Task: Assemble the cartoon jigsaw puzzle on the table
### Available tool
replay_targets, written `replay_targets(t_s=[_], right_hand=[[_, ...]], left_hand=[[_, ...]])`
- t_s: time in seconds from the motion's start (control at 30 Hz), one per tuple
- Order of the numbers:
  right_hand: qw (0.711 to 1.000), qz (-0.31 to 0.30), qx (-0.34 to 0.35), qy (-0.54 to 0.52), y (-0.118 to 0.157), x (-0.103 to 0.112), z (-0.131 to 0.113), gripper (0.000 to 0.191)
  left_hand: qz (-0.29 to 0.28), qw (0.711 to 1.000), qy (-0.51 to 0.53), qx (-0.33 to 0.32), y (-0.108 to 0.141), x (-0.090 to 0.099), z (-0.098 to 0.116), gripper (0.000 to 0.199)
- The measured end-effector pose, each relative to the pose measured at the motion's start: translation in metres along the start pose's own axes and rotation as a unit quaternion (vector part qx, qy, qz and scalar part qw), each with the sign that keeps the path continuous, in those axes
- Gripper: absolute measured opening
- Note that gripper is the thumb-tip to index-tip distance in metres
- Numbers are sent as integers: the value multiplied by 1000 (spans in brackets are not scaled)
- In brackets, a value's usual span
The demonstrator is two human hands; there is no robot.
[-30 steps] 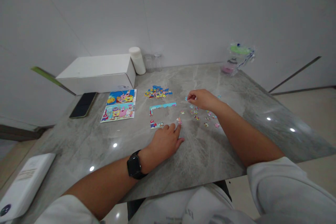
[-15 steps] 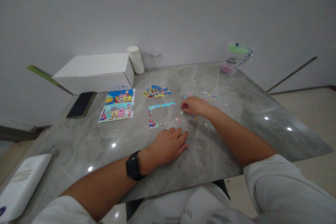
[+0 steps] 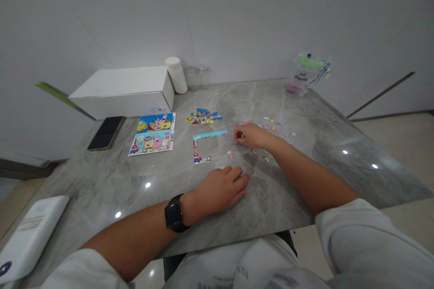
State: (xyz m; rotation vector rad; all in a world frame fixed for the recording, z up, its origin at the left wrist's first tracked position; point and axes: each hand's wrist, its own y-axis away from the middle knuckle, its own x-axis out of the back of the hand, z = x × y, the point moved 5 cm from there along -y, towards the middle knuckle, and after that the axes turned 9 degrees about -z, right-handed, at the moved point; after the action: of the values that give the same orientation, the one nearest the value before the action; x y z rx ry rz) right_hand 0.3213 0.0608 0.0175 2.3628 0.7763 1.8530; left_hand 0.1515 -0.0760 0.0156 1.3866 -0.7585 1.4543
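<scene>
- While the left hand point(image 3: 222, 189) lies palm down near the middle of the near edge of the worktop point(image 3: 264, 210), its fingers are slightly spread and its grip is relaxed; a black watch point(image 3: 174, 215) encircles the wrist.
- Right hand point(image 3: 249, 136): thumb and forefinger are drawn together low over the centre of the worktop; whether a piece sits between the fingertips is too small to make out.
- Partial puzzle border point(image 3: 210, 134): left of the right hand, with a blue upper strip, a short left side and a lower-left section set just apart.
- Pink-toned piece point(image 3: 231, 154): between the two hands, to the right of the border's lower section.
- Loose pieces point(image 3: 266, 159): scattered beyond and beneath the right forearm, toward the right edge.
- Heap of pieces point(image 3: 203, 117): mainly blue and yellow, between the border and the far edge.
- Carton point(image 3: 124, 86): white, lid down, at the far left corner; contents hidden.
- Bottle point(image 3: 176, 76): white, capped, upright beside the carton; contents hidden.
- Two clear glasses point(image 3: 203, 79): side by side at the far edge, right of the bottle.
- Clear plastic bag point(image 3: 309, 74): at the far right corner, green showing near its top and pink at its base.
- Picture cards point(image 3: 151, 141): in front of the carton, with a dark phone point(image 3: 106, 133) to their left, near the left edge.
</scene>
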Motion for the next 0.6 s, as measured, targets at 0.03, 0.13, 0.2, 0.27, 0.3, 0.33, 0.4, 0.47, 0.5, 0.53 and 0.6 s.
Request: replay_targets(t_s=[0.03,0.13,0.2,0.27,0.3,0.33,0.4,0.47,0.5,0.53,0.6], right_hand=[[1000,6,3,-7,1,2,-1,12],[999,28,9,-29,1,4,-2,13],[998,45,11,-41,0,5,-1,14],[997,62,13,-52,0,6,0,14],[996,70,14,-59,0,7,0,14],[994,79,15,-67,0,8,0,14],[991,99,16,-90,1,12,1,14],[986,117,16,-114,2,16,2,14],[984,122,17,-126,2,17,2,14],[982,125,21,-137,3,17,1,14],[980,116,34,-159,3,15,-4,13]], left_hand=[[2,1000,0,30,-1,0,-3,41],[1,996,5,94,-1,0,-8,48],[-7,992,9,122,-1,0,-11,52],[-15,990,11,141,-1,-2,-13,55],[-17,989,11,145,-2,-2,-14,56],[-18,989,11,146,-2,-3,-14,56],[-17,989,12,146,-2,-4,-15,56],[-14,989,13,144,-2,-4,-16,56],[-12,989,13,145,-2,-4,-16,55],[-10,989,11,145,-2,-4,-16,56],[-5,989,5,146,-1,-3,-16,55]])
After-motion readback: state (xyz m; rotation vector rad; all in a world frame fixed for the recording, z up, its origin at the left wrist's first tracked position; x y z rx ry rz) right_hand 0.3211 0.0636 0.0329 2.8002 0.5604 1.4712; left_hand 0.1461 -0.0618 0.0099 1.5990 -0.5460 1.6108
